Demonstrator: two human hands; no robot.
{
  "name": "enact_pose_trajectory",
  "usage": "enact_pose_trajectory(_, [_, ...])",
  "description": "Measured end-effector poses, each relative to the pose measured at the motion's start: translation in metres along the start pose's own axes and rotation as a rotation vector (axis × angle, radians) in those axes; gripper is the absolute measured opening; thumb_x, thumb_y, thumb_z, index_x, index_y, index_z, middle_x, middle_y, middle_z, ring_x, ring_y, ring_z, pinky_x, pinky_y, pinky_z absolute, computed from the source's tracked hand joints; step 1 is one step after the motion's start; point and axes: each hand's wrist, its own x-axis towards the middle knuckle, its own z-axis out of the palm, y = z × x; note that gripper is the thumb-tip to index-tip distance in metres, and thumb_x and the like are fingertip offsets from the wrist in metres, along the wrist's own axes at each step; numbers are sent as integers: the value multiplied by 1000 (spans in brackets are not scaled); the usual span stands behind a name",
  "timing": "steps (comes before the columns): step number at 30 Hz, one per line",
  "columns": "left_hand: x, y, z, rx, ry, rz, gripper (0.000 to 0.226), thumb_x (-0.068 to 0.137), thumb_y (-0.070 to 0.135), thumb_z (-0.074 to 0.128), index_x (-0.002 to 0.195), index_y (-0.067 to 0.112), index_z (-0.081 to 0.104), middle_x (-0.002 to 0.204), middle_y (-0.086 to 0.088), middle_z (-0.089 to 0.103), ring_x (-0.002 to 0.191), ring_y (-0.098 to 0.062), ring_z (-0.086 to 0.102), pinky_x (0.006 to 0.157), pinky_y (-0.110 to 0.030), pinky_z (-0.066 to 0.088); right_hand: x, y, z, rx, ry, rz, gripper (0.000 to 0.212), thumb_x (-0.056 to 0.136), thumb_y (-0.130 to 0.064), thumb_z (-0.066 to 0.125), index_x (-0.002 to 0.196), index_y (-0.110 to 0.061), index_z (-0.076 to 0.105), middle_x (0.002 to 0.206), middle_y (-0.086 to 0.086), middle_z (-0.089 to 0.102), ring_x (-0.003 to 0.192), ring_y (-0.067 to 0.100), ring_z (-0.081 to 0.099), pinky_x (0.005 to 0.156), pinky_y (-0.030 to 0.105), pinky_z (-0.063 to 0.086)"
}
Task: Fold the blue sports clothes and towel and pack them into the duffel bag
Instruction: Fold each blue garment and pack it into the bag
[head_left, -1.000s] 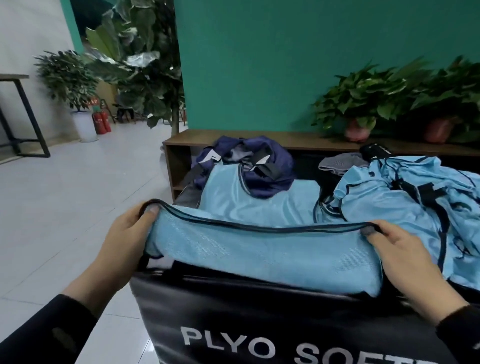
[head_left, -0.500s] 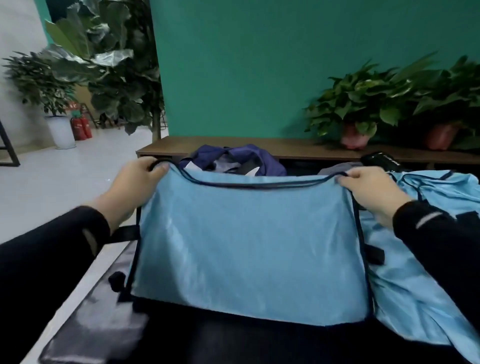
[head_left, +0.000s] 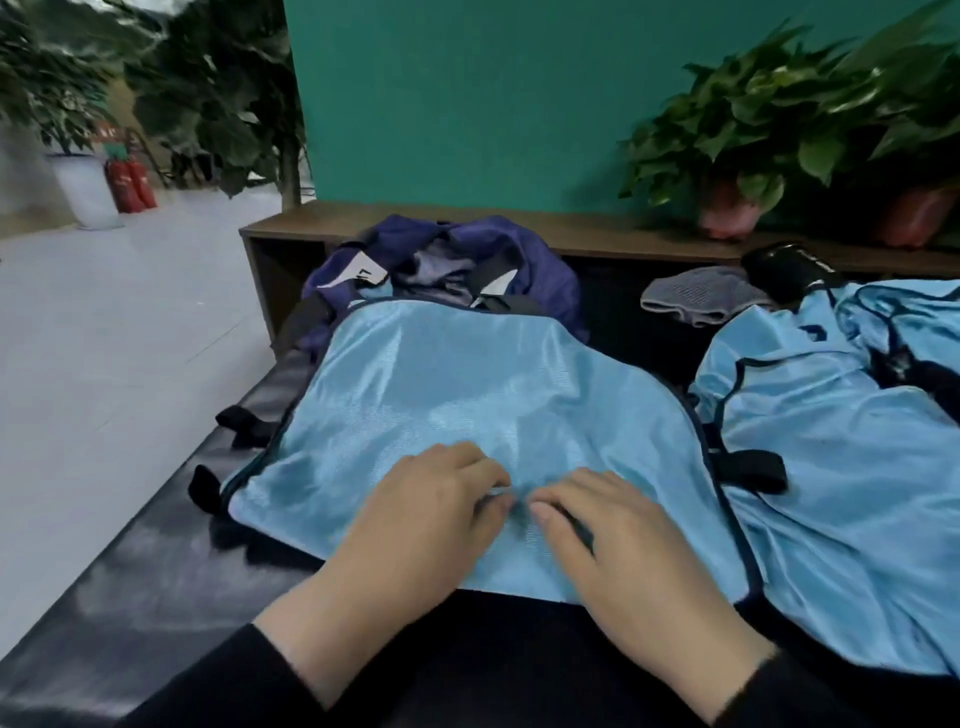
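both hands, left hand and right hand, dropped from shirt top corners; now flat, holding nothing, at near hem; shirt extends away.

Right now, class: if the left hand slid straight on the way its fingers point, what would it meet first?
The left hand points right, toward the right hand. It would likely meet those fingertips first, sliding across the light blue garment.

Left hand, right hand rest side by side on light-blue garment; duffel bag behind.
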Motion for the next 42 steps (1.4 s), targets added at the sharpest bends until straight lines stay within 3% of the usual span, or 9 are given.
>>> enact_pose_trajectory(5, [-26, -36, -22, -3, -127, 93, 47, 96, 69, 37, 121, 40, 63, 136, 27, 54, 128, 4, 47, 104, -31, 43, -21, 18, -22, -29, -141, -73, 69, 85, -89, 27, 121, -43, 65, 123, -42, 52, 122, -23, 36, 105, 3, 24])
enact_pose_trajectory(10, [-66, -95, -57, 121, -63, 59, 68, 84, 85, 44, 134, 43, 61, 147, 32, 45, 136, 8, 41, 112, -27, 37, -52, 44, -49, -114, -198, 67, 67, 67, -99, 33, 126, -68, 43, 141, -58, 19, 133, -27, 21, 106, 1, 16])
enact_pose_trajectory(14, [-81, -123, -73, 75, -21, -11, 54, 87, 71, 49, 127, 39, 67, 141, 33, 50, 127, 9, 51, 108, -16, 36, -58, 45, -50, -153, -103, 140, 38, 85, -67, 54, 123, -58, 51, 122, -43, 52, 119, -10, 48, 99, 12, 35])
enact_pose_trajectory(19, [-78, -114, -73, 86, 74, -119, 37, 84, 13, 74, 116, 32, 71, 121, 23, 67, 109, 0, 62, 93, -21, 46, -43, 39, -39, -214, -22, 189, 20, 88, -12, 66, 96, -29, 61, 94, -22, 56, 93, 1, 52, 79, 20, 38])
enact_pose_trajectory(24, [-77, -91, -95, -77, 130, -295, 25, 97, 14, 58, 92, 36, 66, 75, 13, 70, 75, -4, 64, 76, -31, 51, -32, 28, -56, -267, 76, 216, 25, 89, -8, 57, 73, -24, 46, 71, -12, 48, 72, 17, 52, 64, 32, 30])
enact_pose_trajectory(28, [-62, -65, -140, -222, 363, -342, 25, 93, 10, 56, 86, 30, 69, 59, 17, 64, 53, -3, 58, 60, -27, 49, -15, -3, -120, -157, 201, 245, 17, 93, -10, 60, 98, -26, 58, 84, -7, 59, 78, 23, 55, 65, 37, 34])
enact_pose_trajectory(33, [-44, -23, -206, -443, 578, -363, 17, 95, 18, 59, 80, 20, 67, 50, 16, 53, 46, -2, 45, 46, -19, 35, 1, -32, -196, 156, 371, 286, 16, 87, -6, 62, 90, -21, 67, 86, 1, 68, 67, 19, 56, 61, 33, 43])
enact_pose_trajectory(38, [-42, 0, -252, -745, 529, -392, 13, 97, 19, 62, 85, 18, 67, 74, -1, 56, 63, -16, 50, 53, -25, 43, 7, -48, -248, 757, 397, 319, 18, 90, 2, 63, 89, -15, 70, 80, 9, 69, 57, 14, 64, 53, 22, 52])
enact_pose_trajectory(42, [-36, 3, -270, -925, 436, -448, 13, 96, 17, 64, 103, 11, 73, 85, -6, 64, 66, -16, 58, 62, -30, 49, 15, -39, -263, 876, 339, 335, 17, 93, -2, 62, 98, -15, 72, 87, 9, 71, 67, 14, 67, 56, 22, 57])
